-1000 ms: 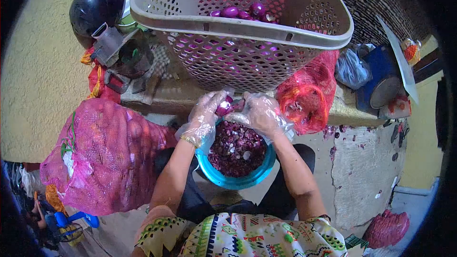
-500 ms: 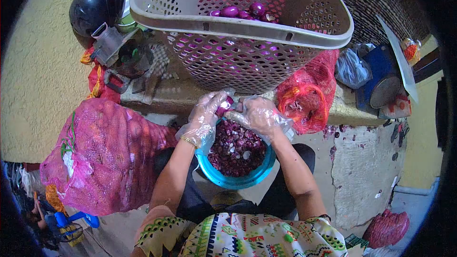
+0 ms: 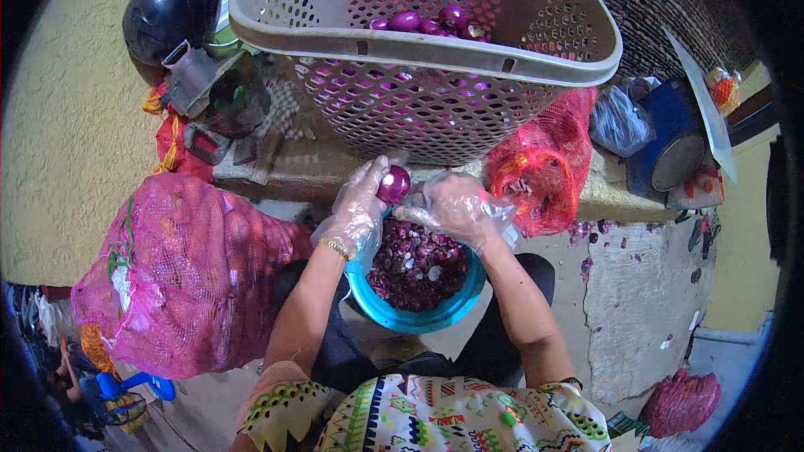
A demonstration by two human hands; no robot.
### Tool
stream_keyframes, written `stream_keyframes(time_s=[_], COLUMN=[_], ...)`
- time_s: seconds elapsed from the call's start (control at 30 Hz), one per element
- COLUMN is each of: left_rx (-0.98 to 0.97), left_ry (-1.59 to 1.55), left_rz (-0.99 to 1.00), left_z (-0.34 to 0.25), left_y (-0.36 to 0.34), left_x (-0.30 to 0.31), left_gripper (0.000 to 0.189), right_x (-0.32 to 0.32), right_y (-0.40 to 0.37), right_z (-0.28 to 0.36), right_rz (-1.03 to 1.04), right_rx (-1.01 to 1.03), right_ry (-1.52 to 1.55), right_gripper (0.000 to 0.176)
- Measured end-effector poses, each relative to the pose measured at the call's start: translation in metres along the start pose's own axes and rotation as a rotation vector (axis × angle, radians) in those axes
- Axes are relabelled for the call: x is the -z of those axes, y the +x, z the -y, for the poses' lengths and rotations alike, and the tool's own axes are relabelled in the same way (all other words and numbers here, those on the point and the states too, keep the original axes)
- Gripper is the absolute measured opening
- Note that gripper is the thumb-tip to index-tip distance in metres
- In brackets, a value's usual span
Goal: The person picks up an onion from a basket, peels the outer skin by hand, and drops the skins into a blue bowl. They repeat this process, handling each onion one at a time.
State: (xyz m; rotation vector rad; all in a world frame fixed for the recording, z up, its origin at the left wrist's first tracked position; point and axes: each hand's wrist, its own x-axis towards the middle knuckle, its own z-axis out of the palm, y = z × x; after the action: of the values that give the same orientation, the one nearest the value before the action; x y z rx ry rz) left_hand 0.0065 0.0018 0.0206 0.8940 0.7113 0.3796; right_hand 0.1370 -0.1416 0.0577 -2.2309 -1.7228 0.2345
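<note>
My left hand (image 3: 360, 201), in a clear plastic glove, grips a peeled red onion (image 3: 394, 185) whose pale cut end shows. Just right of it, my right hand (image 3: 456, 208), gloved as well, is closed with fingers curled. Whatever it may hold is hidden from this angle. Both hands are above the far rim of a turquoise basin (image 3: 410, 320), which is filled with dark purple onion skins (image 3: 419, 268) and a few pale scraps. Beyond the hands stands a tall perforated plastic basket (image 3: 402, 109) with shiny peeled red onions (image 3: 427, 22) inside.
A large pink mesh sack (image 3: 193, 276) full of onions leans at my left. Right of the basket lies a red mesh bag (image 3: 536, 184) on the concrete ledge (image 3: 615, 188). A black helmet (image 3: 157, 23) is at the upper left, and another mesh sack (image 3: 682, 402) sits at the lower right.
The onion in my left hand has turned, and more of its smooth purple side faces up. My right hand has drawn slightly away from it. The basin and basket have stayed put.
</note>
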Motion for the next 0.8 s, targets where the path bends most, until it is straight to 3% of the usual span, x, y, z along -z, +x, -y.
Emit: stream_keyframes(time_s=[0.23,0.53,0.8], left_rx=[0.084,0.088,0.006], left_ry=[-0.081,-0.076,-0.111], left_rz=[0.091,0.149,0.135], left_z=[0.001,-0.006,0.007], left_y=[-0.001,-0.008,0.003], left_x=[0.003,-0.005,0.005], left_gripper=[0.036,0.042,0.031], right_x=[0.004,0.004,-0.010], right_y=[0.000,0.001,0.002], right_z=[0.001,0.004,0.003], right_rz=[-0.218,-0.220,-0.155], right_rx=[-0.094,-0.105,-0.054], right_ry=[0.146,0.112,0.078], right_gripper=[0.067,0.063,0.063])
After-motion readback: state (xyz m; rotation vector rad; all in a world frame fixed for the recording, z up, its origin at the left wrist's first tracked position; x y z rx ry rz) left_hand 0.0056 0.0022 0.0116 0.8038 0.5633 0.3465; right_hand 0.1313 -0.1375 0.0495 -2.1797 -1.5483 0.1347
